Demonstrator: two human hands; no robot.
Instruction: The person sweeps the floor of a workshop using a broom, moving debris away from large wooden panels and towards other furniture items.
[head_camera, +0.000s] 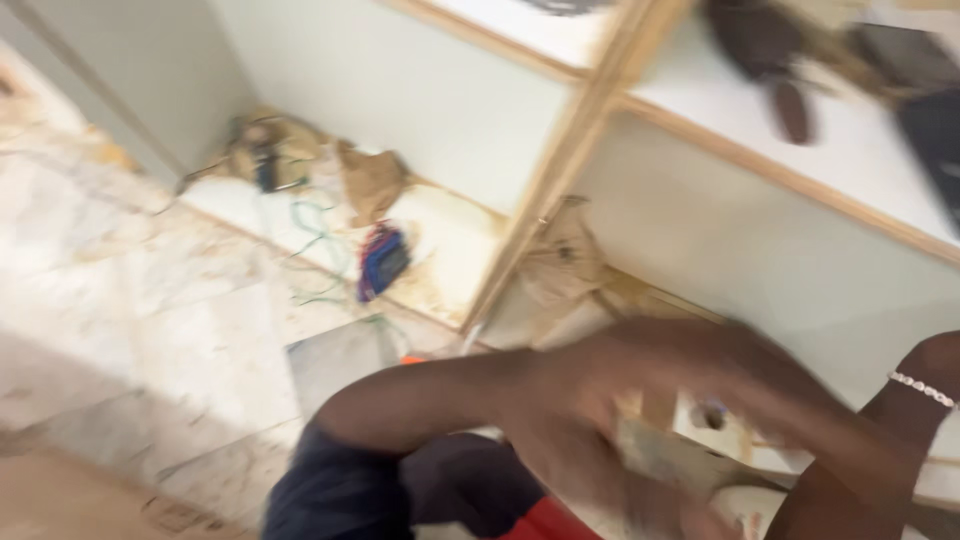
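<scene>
Blurred hands low in front of an open white shelf unit with pale wooden edging (575, 140).

The left hand (590, 420) crosses the frame, motion-smeared, its grip unreadable; the right forearm with a beaded white bracelet (922, 388) enters at the right edge. In the bottom compartment lie crumpled brown paper (372, 182), green wire (318, 240) and a small blue and red object (383, 260). Pale marble floor tiles (150, 300) spread at left.

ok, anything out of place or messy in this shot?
Yes. Loose wires, crumpled brown paper and a blue-red object lie strewn in the bottom cabinet compartment, which looks stained. The hands are too blurred to tell what they hold.
</scene>
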